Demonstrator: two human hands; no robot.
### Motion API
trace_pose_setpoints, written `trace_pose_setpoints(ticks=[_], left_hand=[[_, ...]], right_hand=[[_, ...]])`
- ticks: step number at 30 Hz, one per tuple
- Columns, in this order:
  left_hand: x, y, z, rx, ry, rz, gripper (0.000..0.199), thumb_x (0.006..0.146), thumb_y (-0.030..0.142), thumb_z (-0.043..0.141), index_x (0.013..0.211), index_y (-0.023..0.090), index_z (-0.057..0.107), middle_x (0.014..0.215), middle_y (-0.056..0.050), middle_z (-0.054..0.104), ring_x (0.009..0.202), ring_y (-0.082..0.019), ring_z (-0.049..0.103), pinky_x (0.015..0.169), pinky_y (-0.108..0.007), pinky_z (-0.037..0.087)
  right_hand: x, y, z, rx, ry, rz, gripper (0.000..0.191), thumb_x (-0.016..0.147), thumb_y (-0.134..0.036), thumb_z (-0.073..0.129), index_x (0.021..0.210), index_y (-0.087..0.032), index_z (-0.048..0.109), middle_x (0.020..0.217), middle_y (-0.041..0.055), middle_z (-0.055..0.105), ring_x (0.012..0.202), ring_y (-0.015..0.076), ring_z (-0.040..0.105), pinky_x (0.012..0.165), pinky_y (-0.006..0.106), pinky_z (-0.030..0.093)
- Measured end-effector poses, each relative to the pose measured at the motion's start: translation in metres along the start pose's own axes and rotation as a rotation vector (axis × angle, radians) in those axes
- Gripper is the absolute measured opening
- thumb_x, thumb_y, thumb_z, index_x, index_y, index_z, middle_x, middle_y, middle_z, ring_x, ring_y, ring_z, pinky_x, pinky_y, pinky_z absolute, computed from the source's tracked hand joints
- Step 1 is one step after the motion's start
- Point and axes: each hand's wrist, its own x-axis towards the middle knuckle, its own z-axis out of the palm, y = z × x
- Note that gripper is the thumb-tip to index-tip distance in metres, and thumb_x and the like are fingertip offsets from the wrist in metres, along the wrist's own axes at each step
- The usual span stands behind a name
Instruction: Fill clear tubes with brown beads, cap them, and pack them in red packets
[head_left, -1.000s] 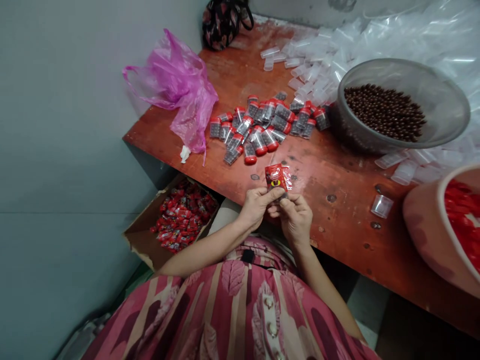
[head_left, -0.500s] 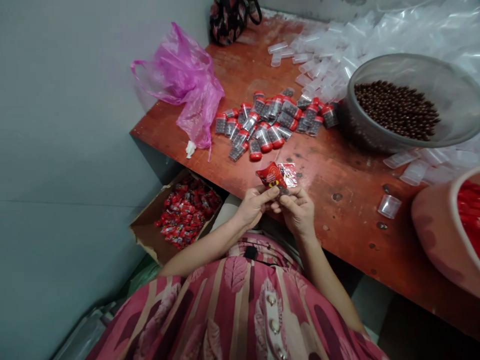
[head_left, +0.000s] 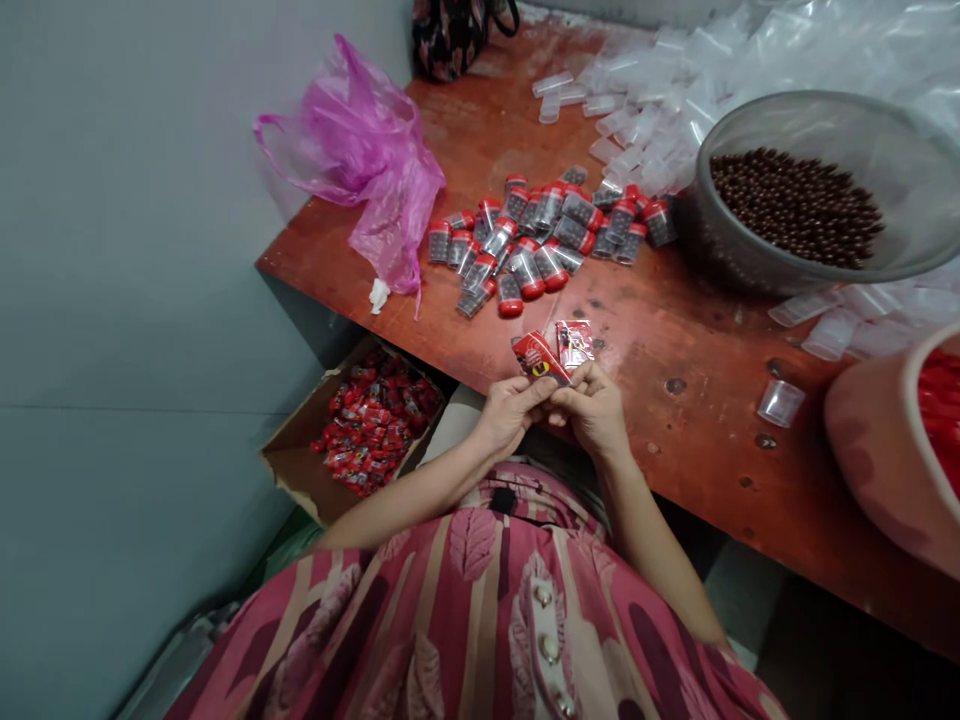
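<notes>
Close to the table's front edge, my left hand (head_left: pixel 512 412) pinches a small red printed plastic sleeve (head_left: pixel 538 357) between thumb and fingers. My right hand (head_left: pixel 598 408) grips the lower right corner of the same sleeve, its thumb beside the left one. Just behind my right fingers is a second red printed piece (head_left: pixel 575 342), shiny and flat; whether it touches the fingers I cannot tell. Beyond my hands lies a pile of small clear tubes (head_left: pixel 525 270) with red caps, filled with dark balls.
A grey bowl (head_left: pixel 780 285) of brown balls (head_left: pixel 795 205) stands at right, with clear empty tubes (head_left: pixel 645 140) heaped behind. One tube (head_left: pixel 781 402) lies near a pink tub (head_left: pixel 874 430). A pink bag (head_left: pixel 375 170) hangs over the left edge. Below, a carton (head_left: pixel 292 465) holds red-wrapped pieces.
The sleeve between my fingers was bent open and now looks flatter and tilted lower. Both hands have stayed in nearly the same place; the view has shifted slightly.
</notes>
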Motion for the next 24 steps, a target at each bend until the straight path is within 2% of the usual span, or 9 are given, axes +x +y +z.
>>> trace_pose_setpoints(ticks=[5,7,9,11,13,16,18,21,24], left_hand=[[-0.018,0.013,-0.026,0.012,0.002,-0.072,0.034,0.058,0.034,0.086,0.068,0.008,0.066,0.065,-0.004,0.067,0.058,-0.014,0.064,0.067,-0.031,0.056],[-0.032,0.019,-0.043,-0.06,0.11,0.013,0.034,0.06,0.033,0.085,0.079,0.01,0.068,0.08,-0.006,0.072,0.07,-0.016,0.068,0.072,-0.031,0.057],[-0.047,0.025,-0.061,-0.169,0.287,0.134,0.04,0.068,0.044,0.078,0.092,0.014,0.068,0.099,-0.008,0.073,0.086,-0.019,0.07,0.076,-0.031,0.058],[-0.058,0.028,-0.076,-0.22,0.452,0.191,0.05,0.077,0.059,0.063,0.096,0.012,0.067,0.105,-0.012,0.072,0.091,-0.02,0.07,0.074,-0.028,0.058],[-0.061,0.029,-0.083,-0.157,0.528,0.176,0.054,0.08,0.061,0.057,0.099,0.011,0.066,0.103,-0.014,0.072,0.087,-0.02,0.071,0.069,-0.026,0.058],[-0.045,0.025,-0.07,0.204,0.409,0.232,0.045,0.078,0.051,0.065,0.105,0.014,0.067,0.103,-0.013,0.073,0.083,-0.021,0.072,0.07,-0.029,0.058],[-0.02,0.023,-0.051,0.594,0.224,0.417,0.036,0.078,0.044,0.068,0.105,0.019,0.07,0.112,-0.012,0.07,0.1,-0.023,0.068,0.089,-0.035,0.054],[0.027,0.019,-0.023,1.153,-0.029,0.674,0.04,0.078,0.032,0.071,0.115,0.019,0.067,0.132,-0.013,0.06,0.127,-0.027,0.052,0.112,-0.042,0.034],[0.064,0.012,-0.007,1.546,-0.063,0.725,0.042,0.082,0.03,0.066,0.121,0.016,0.063,0.144,-0.015,0.047,0.139,-0.032,0.035,0.117,-0.051,0.022]], right_hand=[[0.003,-0.001,0.016,-0.107,-0.138,0.094,0.048,0.051,-0.029,0.087,0.071,-0.021,0.043,0.048,-0.0104,0.059,0.034,0.0078,0.053,0.034,0.015,0.043],[0.0,0.0,0.029,-0.136,-0.173,0.091,0.048,0.051,-0.033,0.087,0.072,-0.021,0.046,0.052,-0.0098,0.061,0.037,0.0075,0.055,0.037,0.016,0.045],[-0.002,0.0,0.036,-0.146,-0.197,0.076,0.045,0.055,-0.037,0.085,0.075,-0.021,0.048,0.054,-0.0084,0.063,0.039,0.0082,0.057,0.038,0.016,0.045],[-0.004,-0.002,0.034,-0.157,-0.179,0.052,0.04,0.062,-0.04,0.081,0.077,-0.021,0.049,0.054,-0.0067,0.064,0.039,0.0088,0.057,0.037,0.016,0.044],[-0.004,-0.007,0.024,-0.178,-0.112,0.007,0.036,0.067,-0.042,0.078,0.076,-0.021,0.05,0.054,-0.0054,0.065,0.038,0.0087,0.056,0.036,0.016,0.044],[-0.005,-0.015,0.004,-0.221,0.016,-0.069,0.031,0.074,-0.043,0.073,0.075,-0.02,0.052,0.055,-0.0042,0.065,0.039,0.0087,0.057,0.036,0.016,0.044],[-0.006,-0.02,-0.006,-0.243,0.091,-0.107,0.029,0.077,-0.042,0.071,0.075,-0.02,0.053,0.057,-0.0033,0.066,0.04,0.0083,0.058,0.037,0.016,0.045],[-0.01,-0.025,-0.016,-0.268,0.168,-0.133,0.028,0.079,-0.041,0.07,0.075,-0.019,0.054,0.06,-0.0022,0.068,0.042,0.0077,0.058,0.039,0.015,0.045],[-0.013,-0.026,-0.022,-0.285,0.19,-0.136,0.029,0.078,-0.042,0.071,0.074,-0.019,0.054,0.06,-0.0015,0.068,0.042,0.008,0.058,0.039,0.016,0.045]])
